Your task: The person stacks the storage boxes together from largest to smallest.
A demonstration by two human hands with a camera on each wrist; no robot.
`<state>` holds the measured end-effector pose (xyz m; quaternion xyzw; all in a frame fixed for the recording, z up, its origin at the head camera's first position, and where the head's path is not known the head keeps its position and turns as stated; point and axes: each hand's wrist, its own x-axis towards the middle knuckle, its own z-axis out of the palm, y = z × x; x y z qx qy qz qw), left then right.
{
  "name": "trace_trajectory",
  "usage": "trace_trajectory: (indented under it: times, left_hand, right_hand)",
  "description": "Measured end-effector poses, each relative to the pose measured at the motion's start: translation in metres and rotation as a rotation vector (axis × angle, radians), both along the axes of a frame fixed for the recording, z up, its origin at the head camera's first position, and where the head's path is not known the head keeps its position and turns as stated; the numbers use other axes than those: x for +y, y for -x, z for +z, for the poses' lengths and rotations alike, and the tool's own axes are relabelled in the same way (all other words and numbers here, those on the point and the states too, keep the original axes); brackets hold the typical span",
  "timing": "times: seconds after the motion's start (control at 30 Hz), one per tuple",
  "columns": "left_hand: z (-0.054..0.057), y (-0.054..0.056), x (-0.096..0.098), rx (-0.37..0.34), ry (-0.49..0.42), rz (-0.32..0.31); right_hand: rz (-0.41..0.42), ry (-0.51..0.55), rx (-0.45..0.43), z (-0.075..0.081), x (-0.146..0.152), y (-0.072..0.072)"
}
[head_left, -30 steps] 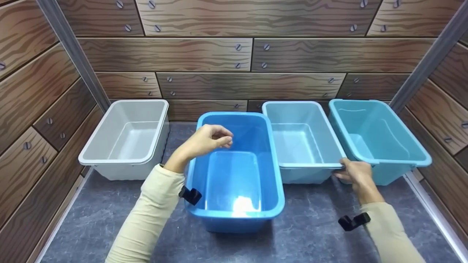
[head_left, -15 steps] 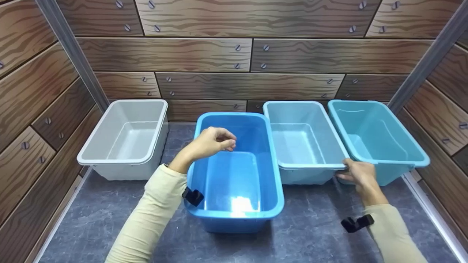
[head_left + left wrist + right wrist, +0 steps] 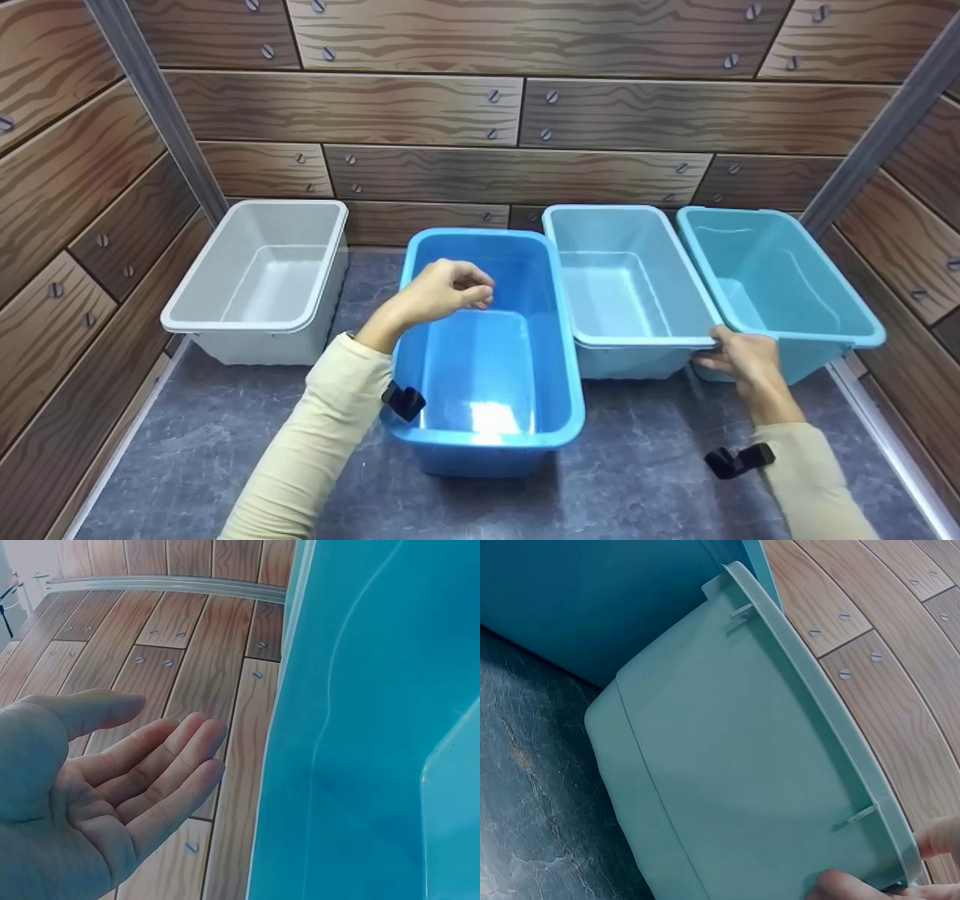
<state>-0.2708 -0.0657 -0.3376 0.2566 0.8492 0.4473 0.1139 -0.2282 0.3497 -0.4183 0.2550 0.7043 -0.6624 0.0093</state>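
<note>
Light-blue bin | long axis fore-aft | right hand grips corner

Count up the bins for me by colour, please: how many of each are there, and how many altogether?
Off-white bin: 1
Bright blue bin: 1
Pale blue bin: 1
Teal bin: 1
Total: 4

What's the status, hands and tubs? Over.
Left hand over the deep blue tub, fingers loosely curled, holding nothing. Right hand gripping the near right corner of the pale blue tub. Teal tub close on one side, deep blue opposite.
</note>
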Motion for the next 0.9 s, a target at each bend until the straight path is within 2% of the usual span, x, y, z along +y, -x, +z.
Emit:
trace_trajectory:
  times: [0.43,0.9]
  left_hand:
    - [-0.001,0.000,0.011,0.007,0.044,-0.009]
    - [-0.004,-0.001,0.025,0.005,0.066,-0.024]
  right_hand:
    - [0.033,-0.021,0.012,0.008,0.003,-0.003]
    - [0.032,0.023,0.036,0.011,0.007,-0.006]
